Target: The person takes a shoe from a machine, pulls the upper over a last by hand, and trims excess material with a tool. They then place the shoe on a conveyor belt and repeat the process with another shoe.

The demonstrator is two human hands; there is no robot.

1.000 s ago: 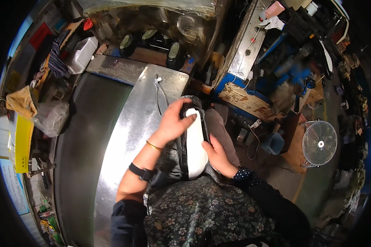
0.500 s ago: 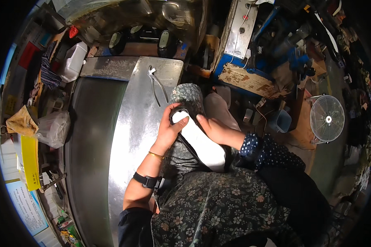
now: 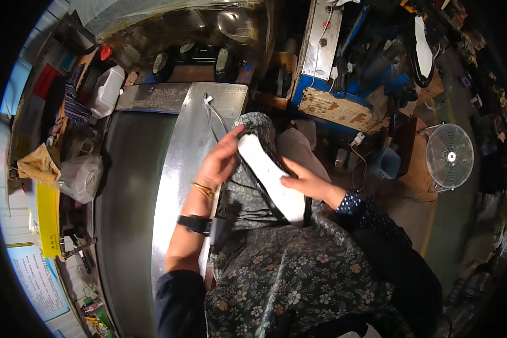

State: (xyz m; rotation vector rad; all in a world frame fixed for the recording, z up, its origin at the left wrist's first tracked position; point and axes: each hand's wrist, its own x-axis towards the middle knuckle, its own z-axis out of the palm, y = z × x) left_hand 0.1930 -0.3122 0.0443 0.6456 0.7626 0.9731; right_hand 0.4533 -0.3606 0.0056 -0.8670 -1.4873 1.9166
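Observation:
A dark shoe upper lies sole side up across my lap, tilted, with its narrow end pointing away and left. A white insole board covers its underside. My right hand grips the shoe's right edge, thumb across the white board and the other fingers partly hidden below. My left hand is beside the far left end, its fingers stretched along the dark rim and somewhat blurred; its thumb is off the white board. Pincers with long metal handles rest on the metal tabletop just beyond my left hand.
A dark belt runs along the left of the metal top. Several black shoes stand at the back. A blue-framed machine is at the back right, with a round fan and a blue bin nearer. Another white-bottomed shoe is at far right.
My left hand has let go of the shoe's far end and shifted left, its thumb coming off the white board. My right hand has slid slightly nearer along the edge.

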